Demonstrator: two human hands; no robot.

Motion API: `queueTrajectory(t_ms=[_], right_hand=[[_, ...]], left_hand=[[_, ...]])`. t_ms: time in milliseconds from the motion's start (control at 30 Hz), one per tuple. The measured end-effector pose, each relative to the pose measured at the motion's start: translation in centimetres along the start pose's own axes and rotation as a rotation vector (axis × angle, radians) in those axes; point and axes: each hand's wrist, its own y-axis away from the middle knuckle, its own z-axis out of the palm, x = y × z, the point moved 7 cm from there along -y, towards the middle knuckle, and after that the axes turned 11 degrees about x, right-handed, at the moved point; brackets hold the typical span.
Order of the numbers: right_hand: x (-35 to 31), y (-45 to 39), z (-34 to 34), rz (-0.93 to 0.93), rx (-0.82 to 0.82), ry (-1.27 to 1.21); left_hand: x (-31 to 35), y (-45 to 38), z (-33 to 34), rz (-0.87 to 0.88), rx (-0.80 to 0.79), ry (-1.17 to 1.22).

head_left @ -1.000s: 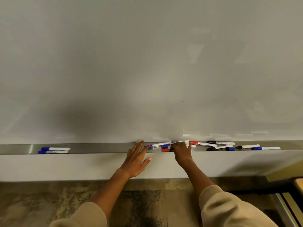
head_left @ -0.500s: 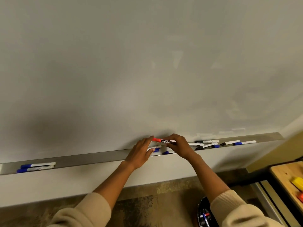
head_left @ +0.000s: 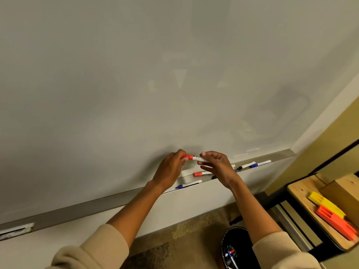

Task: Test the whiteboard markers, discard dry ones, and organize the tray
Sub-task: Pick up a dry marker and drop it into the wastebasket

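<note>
**Red marker held at both ends, cap about to come off**

Head view: Both hands hold one red-capped marker (head_left: 195, 158) level, just above the metal tray (head_left: 108, 201) and close in front of the whiteboard (head_left: 136, 74). The left hand (head_left: 171, 169) pinches the red cap between thumb and fingertips. The right hand (head_left: 217, 167) pinches the white barrel with thumb and forefinger, its other fingers loosely spread. Cap and barrel appear to be joined; the seam is too small to tell whether it has begun to part.

In the tray, just below the held marker, lie another red marker (head_left: 202, 173) and a blue-capped marker (head_left: 188, 184). Further right along the tray are a black-capped marker (head_left: 245, 166) and a second blue marker (head_left: 260, 163). At the tray's far left end something pale lies blurred. Well below the tray, on the floor, a black bin (head_left: 239, 247) holds a few markers, probably the discards.

Judged from this, the step is uncapping for a test stroke. The marker should be light, stiff and smooth-skinned, so it may slip under a straight pull. The surest hold is the one shown: one pinch on the cap, the other on the barrel near the seam, and a slight twist while pulling. The felt tip is the delicate part, so light pressure on the board should do.
</note>
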Motion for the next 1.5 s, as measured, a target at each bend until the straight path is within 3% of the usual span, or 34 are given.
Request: queueTrajectory(t_ms=[100,367,533,667,800,867,933,1067,1267,1500], right_hand=[[-0.3,0.0,0.2,0.075,0.016,-0.247],[-3.4,-0.6,1.6,-0.161,0.267,-0.187],[-4.7,-1.2,1.4,-0.166,0.423,-0.266],[-5.6,-1.7,2.0,-0.145,0.453,-0.350],[-6.8,-2.8,-4.5,-0.066,0.647,-0.736],[-8.4,-2.6,-9.2,-0.103,0.752,-0.751],[-10.2,-2.3,-10.6,-0.164,0.728,-0.691],[-12.7,-2.0,-6.3,-0.239,0.536,-0.642],[-16.8,-0.8,0.2,-0.385,0.288,-0.570],[-24.9,1.9,4.8,-0.589,0.159,-0.566]], left_hand=[[1.3,-1.4,-0.3,0.006,0.009,-0.035],[4.3,-2.7,-0.2,0.084,0.000,-0.137],[5.8,-3.5,0.1,0.057,0.001,-0.152],[7.6,-4.4,-0.1,0.072,0.006,-0.104],[5.8,-4.1,-1.5,0.052,0.051,-0.049],[3.5,-3.1,-2.5,0.039,0.069,-0.096],[1.9,-2.8,-3.6,0.013,0.133,-0.087],[4.5,-4.5,-4.5,0.057,0.248,0.020],[11.5,-8.3,-9.7,0.385,0.471,0.062],[17.4,-11.2,-15.9,0.697,0.752,-0.159]])
